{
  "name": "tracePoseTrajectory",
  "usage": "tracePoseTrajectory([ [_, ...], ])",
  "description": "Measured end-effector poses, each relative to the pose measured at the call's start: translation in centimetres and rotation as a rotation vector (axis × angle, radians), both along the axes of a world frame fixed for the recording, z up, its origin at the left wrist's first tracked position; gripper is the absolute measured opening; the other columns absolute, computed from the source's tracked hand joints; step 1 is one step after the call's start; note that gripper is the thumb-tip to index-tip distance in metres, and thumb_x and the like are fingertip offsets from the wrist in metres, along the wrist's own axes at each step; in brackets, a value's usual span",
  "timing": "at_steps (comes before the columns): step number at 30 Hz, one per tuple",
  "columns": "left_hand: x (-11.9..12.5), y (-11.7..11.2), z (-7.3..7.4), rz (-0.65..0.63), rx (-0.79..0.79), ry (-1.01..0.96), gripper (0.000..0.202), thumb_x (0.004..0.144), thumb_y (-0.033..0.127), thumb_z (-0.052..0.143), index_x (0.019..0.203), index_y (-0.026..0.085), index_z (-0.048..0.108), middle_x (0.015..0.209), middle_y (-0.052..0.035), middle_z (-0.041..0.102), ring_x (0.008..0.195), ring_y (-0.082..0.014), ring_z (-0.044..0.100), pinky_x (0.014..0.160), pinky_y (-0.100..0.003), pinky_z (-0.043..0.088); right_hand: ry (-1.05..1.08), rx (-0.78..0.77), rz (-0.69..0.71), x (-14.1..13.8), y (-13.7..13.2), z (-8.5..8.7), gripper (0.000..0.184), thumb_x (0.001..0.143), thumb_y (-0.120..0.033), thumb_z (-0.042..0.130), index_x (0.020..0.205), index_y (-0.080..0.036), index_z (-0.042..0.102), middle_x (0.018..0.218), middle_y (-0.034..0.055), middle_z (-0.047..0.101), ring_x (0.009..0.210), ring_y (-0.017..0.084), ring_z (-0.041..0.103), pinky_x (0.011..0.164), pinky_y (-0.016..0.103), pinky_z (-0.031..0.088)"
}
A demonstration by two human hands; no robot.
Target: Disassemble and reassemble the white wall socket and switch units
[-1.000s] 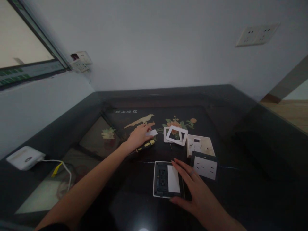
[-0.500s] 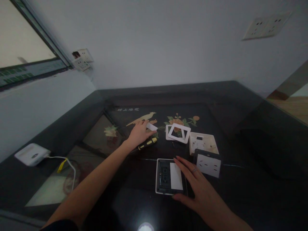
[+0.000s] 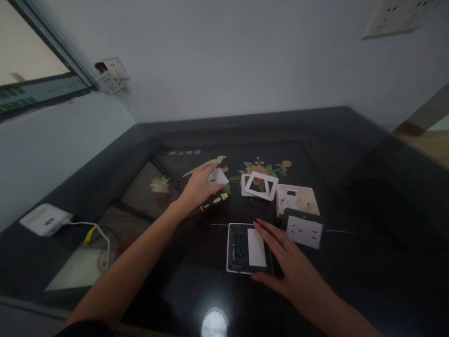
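Note:
My left hand (image 3: pixel 200 186) pinches a small white switch rocker plate (image 3: pixel 219 177) between thumb and fingers, tilted above the dark table. Just below that hand lies a yellow and black screwdriver (image 3: pixel 214 201). Nearer to me is a switch panel (image 3: pixel 240 248), a black frame in a white box with one white rocker on its right half. My right hand (image 3: pixel 280 262) rests along its right edge, thumb at the near corner and fingers at the far side, holding it. A white socket panel (image 3: pixel 304 230) leans on an open white wall box (image 3: pixel 298 200) to the right.
Two white cover frames (image 3: pixel 261 185) overlap at the back, with small screws (image 3: pixel 253 202) in front. A white device (image 3: pixel 46 219) with a white cable (image 3: pixel 104 238) and yellow tag sits at the left. Wall sockets (image 3: pixel 400 18) are at upper right and left.
My left hand has lifted slightly and turned the white rocker plate, so more of its face shows. My right hand stays on the switch panel. The view has tilted a little.

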State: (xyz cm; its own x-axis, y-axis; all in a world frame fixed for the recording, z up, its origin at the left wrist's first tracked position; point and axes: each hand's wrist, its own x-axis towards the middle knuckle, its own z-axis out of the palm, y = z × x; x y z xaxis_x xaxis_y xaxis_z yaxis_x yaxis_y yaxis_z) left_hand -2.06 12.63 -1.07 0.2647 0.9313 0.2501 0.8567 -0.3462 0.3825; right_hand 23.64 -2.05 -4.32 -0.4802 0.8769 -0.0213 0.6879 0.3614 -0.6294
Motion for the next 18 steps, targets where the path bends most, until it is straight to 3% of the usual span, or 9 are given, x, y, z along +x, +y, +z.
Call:
tracePoseTrajectory([
  [4,0.6,-4.9,1.1,-0.147,-0.034,-0.198,0.06,0.081,0.031,0.072,0.135,0.019,0.049,0.136,-0.0107,0.059,0.12,-0.0241,0.06,0.105,-0.04,0.047,0.005,0.039,-0.003,0.1,-0.1,-0.3,0.081,0.079,-0.029,0.069,0.15,-0.026,0.03,0.156,0.0119,0.036,0.141,0.031,0.038,0.111,0.055,0.037],
  [9,1.6,-10.3,0.6,-0.322,-0.127,-0.31,0.054,0.083,0.027,0.072,0.133,0.025,0.05,0.135,-0.0079,0.059,0.126,-0.0236,0.055,0.11,-0.042,0.043,-0.006,0.063,0.001,0.2,-0.2,-0.4,0.08,0.079,-0.033,0.07,0.149,-0.024,0.032,0.155,0.0134,0.037,0.139,0.031,0.041,0.11,0.054,0.04],
  [18,1.4,-12.5,-0.5,-0.427,-0.149,-0.28,0.054,0.085,0.026,0.069,0.135,0.03,0.047,0.137,-0.0082,0.054,0.125,-0.0247,0.052,0.105,-0.042,0.047,-0.018,0.098,0.008,0.3,-0.2,-0.3,0.087,0.078,-0.036,0.073,0.151,-0.028,0.027,0.152,0.012,0.04,0.137,0.032,0.043,0.107,0.054,0.044],
])
